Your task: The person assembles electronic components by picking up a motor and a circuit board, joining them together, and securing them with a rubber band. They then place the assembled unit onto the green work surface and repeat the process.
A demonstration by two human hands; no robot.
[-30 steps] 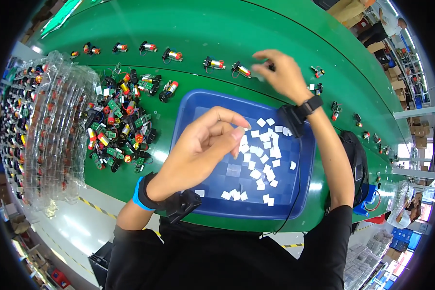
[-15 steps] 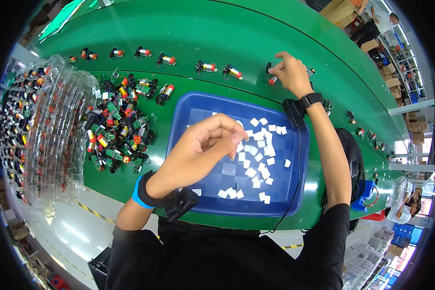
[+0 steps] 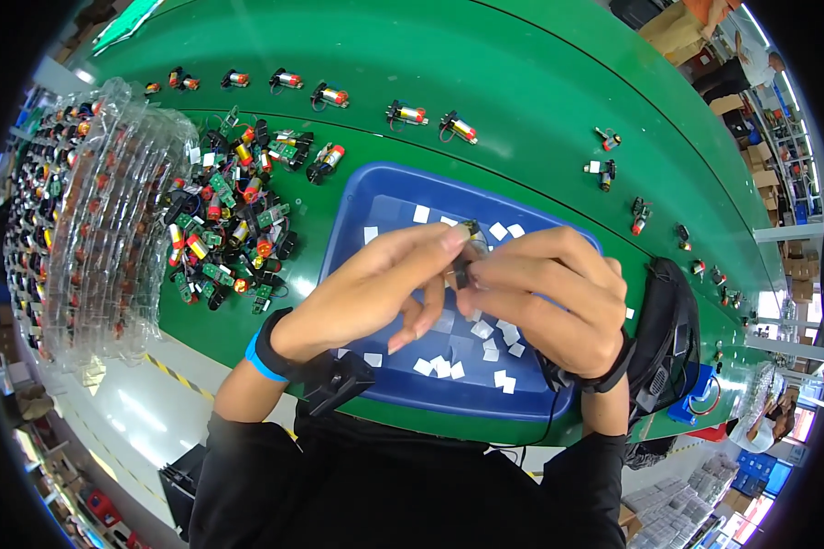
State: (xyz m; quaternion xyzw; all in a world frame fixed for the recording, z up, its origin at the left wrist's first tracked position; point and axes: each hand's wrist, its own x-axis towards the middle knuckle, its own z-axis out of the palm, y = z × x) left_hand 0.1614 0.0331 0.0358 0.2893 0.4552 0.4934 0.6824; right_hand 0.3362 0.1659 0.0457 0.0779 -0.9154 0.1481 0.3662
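Whereas half a second earlier the right hand (image 3: 545, 293) reached far out over the green belt (image 3: 522, 82) toward a loose part, it now sits drawn back above the blue tray (image 3: 375, 206), fingertip to fingertip with the left hand (image 3: 375, 284).

Item held: one small motor part (image 3: 467, 252), dark body with a silvery end, pinched between both hands above the middle of the tray. Long axis runs roughly up and down in the picture, tilted slightly; the lighter end points away from the person, the dark end toward them. Most of it is covered by fingers, so finer detail cannot be told.

Hands: together, both clamped on the part. Left thumb and forefinger grip the upper end, remaining fingers spread loosely below; right fingers curl over it from the side. Left wrist carries a blue band, right wrist a dark watch.

Tray contents: scattered small white squares (image 3: 449, 368), lying flat on the bottom.

Belt, far side: a row of single motors (image 3: 407, 113), spaced apart.

Belt, left of tray: a heap of mixed parts (image 3: 233, 224) in red, green and black, just beside a stack of clear plastic trays (image 3: 92, 220).
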